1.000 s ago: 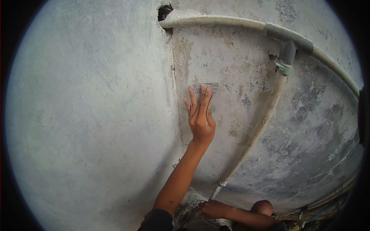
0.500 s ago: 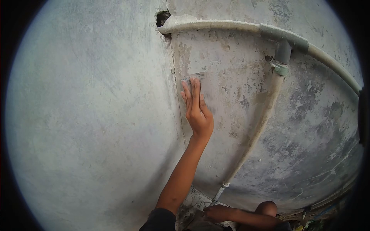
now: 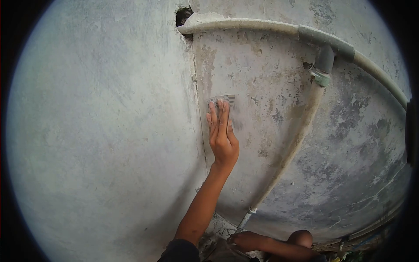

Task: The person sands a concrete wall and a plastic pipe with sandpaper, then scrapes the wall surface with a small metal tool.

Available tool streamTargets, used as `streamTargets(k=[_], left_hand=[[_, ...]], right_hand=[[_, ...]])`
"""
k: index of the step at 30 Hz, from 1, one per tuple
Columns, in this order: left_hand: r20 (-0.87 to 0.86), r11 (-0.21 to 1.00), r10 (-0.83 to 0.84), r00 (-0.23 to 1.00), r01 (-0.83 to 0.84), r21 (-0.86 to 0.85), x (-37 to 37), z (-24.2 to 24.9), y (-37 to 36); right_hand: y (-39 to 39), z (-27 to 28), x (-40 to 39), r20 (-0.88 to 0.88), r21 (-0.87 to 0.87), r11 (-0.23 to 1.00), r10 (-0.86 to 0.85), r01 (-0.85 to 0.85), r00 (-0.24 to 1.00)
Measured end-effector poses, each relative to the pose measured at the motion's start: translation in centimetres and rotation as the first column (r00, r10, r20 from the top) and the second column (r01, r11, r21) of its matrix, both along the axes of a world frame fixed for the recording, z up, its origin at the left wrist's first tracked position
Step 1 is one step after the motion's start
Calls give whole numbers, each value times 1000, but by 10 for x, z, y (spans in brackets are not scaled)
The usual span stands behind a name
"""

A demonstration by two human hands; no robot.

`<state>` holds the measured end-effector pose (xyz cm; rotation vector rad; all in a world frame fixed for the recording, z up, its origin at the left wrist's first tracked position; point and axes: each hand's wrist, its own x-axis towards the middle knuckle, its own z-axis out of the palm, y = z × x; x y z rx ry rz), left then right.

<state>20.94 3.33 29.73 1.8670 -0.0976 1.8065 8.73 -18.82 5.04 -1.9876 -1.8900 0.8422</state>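
My left hand (image 3: pixel 223 142) reaches up to a grey wall with its fingers stretched and its palm turned towards the surface. Under the fingertips it presses a thin grey piece of sandpaper (image 3: pixel 231 100) marked with dark lines; most of the sheet is hidden by the fingers. The wall there is worn and patchy, just right of a vertical crack (image 3: pixel 195 78). Low in the view, my right hand (image 3: pixel 244 241) is curled closed beside the foot of a thin pipe (image 3: pixel 245 219). What its fingers hold, if anything, is hidden.
A thick pale pipe (image 3: pixel 257 26) runs from a hole (image 3: pixel 183 16) across the upper wall. From its grey tee joint (image 3: pixel 324 60), a branch pipe (image 3: pixel 301 139) slants down to the right of my left hand. My knee (image 3: pixel 300 238) shows at the bottom.
My left hand and the sandpaper have slid down the wall a short way. The view has shifted slightly; my right hand stays by the pipe's foot.
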Motion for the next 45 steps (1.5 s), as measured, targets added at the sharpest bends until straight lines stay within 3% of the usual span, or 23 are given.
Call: streamTargets(k=[3, 7, 9, 14, 18, 26, 30, 33, 36, 39, 42, 45], left_hand=[[37, 1000, -17, 999, 16, 19, 2, -3, 1], [34, 991, 48, 998, -52, 121, 2, 44, 23], [-3, 995, 33, 999, -33, 90, -3, 39, 19], [-77, 1000, -10, 997, 8, -19, -9, -2, -3], [-28, 998, 12, 1000, -10, 60, -6, 30, 12], [-64, 997, -69, 996, 68, -23, -9, -2, -1], [-5, 999, -20, 1000, 21, 34, -8, 48, 14], [-51, 999, -29, 998, 30, 30, -15, 42, 10], [-87, 998, -46, 995, 49, 25, -18, 21, -15], [-36, 996, -9, 999, 12, 91, -6, 44, -11], [17, 992, -3, 1000, 1, 123, -4, 80, -5], [-29, 994, -42, 999, 45, 96, -11, 53, -15]], right_hand=[[8, 4, 2, 63, -115, 993, -17, 24, 998], [11, 11, -5, 60, -42, 999, 22, -19, 998], [13, 26, -12, 28, -28, 999, 16, -16, 999], [19, -2, -12, 62, -31, 999, 44, -43, 997], [19, 7, -12, 120, -143, 988, 68, -51, 990], [9, 3, -17, 93, 27, 998, 47, -50, 995], [6, -6, -18, 108, 137, 989, 39, -54, 993], [7, 5, -15, 74, 88, 991, 90, -96, 993], [13, 2, -9, 155, -38, 995, 98, -93, 983], [14, 6, -8, 86, 24, 1000, 3, -5, 996], [23, 1, -3, 100, -48, 993, 114, -109, 988], [21, -7, -6, 23, 48, 998, 47, -48, 999]])
